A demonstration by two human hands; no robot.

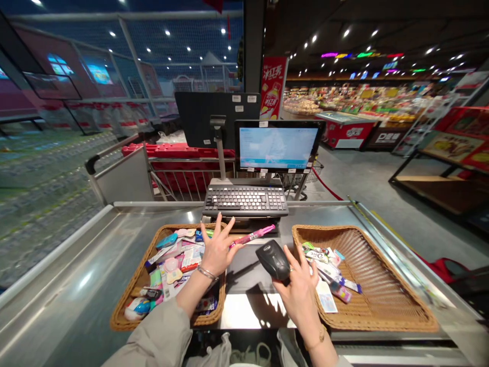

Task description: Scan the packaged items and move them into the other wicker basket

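My left hand, a bangle on its wrist, pinches a slim pink stick-shaped item by its near end. The other fingers are spread. The item tilts up to the right over the metal counter. My right hand grips a black handheld barcode scanner, its head just below the pink item and apart from it. Under my left forearm stands a wicker basket full of small packaged goods. To the right, a second wicker basket holds a smaller pile of packets at its left end.
Beyond the hands, a keyboard lies at the counter's back edge, with a lit monitor and a dark second screen behind it. A metal cart stands past the counter. The steel counter has raised edges.
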